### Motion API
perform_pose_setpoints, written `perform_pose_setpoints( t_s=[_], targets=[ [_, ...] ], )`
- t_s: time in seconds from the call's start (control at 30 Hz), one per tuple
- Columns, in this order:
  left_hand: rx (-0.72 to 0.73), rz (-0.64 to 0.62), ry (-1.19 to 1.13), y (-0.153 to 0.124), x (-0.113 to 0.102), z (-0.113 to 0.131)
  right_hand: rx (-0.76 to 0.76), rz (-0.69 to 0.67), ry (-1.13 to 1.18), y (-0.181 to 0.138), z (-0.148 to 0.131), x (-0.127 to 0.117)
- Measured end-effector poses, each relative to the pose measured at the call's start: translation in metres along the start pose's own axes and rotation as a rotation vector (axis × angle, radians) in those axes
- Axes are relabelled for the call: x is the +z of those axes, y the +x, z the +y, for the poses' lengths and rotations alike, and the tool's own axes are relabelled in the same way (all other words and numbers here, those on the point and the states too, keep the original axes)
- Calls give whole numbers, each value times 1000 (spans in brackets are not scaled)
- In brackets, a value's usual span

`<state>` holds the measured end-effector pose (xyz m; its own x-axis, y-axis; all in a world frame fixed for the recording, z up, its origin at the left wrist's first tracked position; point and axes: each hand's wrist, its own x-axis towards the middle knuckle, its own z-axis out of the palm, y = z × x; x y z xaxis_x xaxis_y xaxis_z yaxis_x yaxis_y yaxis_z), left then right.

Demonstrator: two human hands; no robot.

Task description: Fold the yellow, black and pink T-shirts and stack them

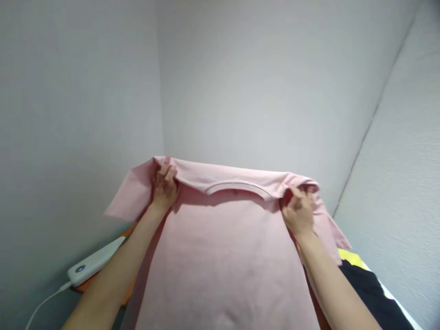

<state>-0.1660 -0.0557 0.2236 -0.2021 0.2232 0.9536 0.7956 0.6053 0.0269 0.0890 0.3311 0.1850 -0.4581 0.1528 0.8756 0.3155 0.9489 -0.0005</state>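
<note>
A pink T-shirt point(227, 256) is held up and stretched between my two hands, its shoulder edge folded over toward me and its neckline in the middle. My left hand point(165, 183) grips the shirt near the left shoulder, fingers closed on the cloth. On the other side my right hand point(298, 206) pinches the fabric by the right shoulder. Both short sleeves hang outward beyond my hands. The lower part of the shirt runs out of the bottom of the view.
A white device with a round button point(96, 261) and a cable lies at the left on an orange-brown surface point(82, 286). Dark cloth point(374, 293) and a yellow item point(352, 258) lie at the right. Pale walls point(261, 91) rise behind and at both sides.
</note>
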Motion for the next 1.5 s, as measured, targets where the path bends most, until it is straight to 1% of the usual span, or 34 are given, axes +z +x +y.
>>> perform_pose_setpoints(
  t_s=[0.03, 0.1, 0.17, 0.2, 0.27, 0.3, 0.37, 0.43, 0.5, 0.57, 0.67, 0.77, 0.83, 0.93, 1.07, 1.17, 1.33, 1.5],
  targets=[
    [13, -133, 44, -6, 22, -6, 7, -106, -6, 1, -6, 18],
    [0, -426, 92, -30, 62, -13, 52, -420, -31, -7, -20, 56],
    [-53, -707, 116, -68, 93, -14, 108, -721, -55, -28, -34, 89],
    [-85, -843, 128, -88, 104, -13, 130, -815, -59, -43, -40, 103],
    [-150, -1061, 144, -126, 118, -9, 154, -924, -53, -72, -48, 123],
    [-179, -1134, 152, -142, 122, -8, 170, -970, -54, -86, -50, 130],
    [-230, -1221, 176, -165, 124, -6, 211, -1035, -67, -108, -51, 137],
    [-261, -1252, 201, -177, 122, -7, 251, -1055, -91, -123, -49, 139],
    [-269, -1257, 212, -179, 118, -10, 280, -1038, -119, -130, -47, 136],
    [-266, -1264, 211, -174, 114, -14, 288, -1011, -133, -130, -46, 134],
    [-266, -1271, 213, -160, 116, -19, 270, -985, -104, -115, -45, 137],
    [-294, -1248, 231, -148, 129, -21, 285, -978, -87, -95, -42, 151],
    [-339, -1251, 239, -145, 140, -22, 329, -1019, -92, -87, -37, 165],
    [-400, -1265, 244, -148, 154, -25, 380, -1071, -107, -87, -24, 186],
    [-406, -1231, 245, -152, 170, -33, 365, -1030, -127, -89, -6, 212],
    [-405, -1211, 250, -151, 186, -39, 352, -1013, -140, -84, 1, 226],
    [-408, -1191, 258, -156, 206, -47, 345, -1023, -136, -77, 4, 241],
    [-401, -1161, 263, -162, 209, -51, 330, -1008, -130, -78, 7, 241]
  ],
)
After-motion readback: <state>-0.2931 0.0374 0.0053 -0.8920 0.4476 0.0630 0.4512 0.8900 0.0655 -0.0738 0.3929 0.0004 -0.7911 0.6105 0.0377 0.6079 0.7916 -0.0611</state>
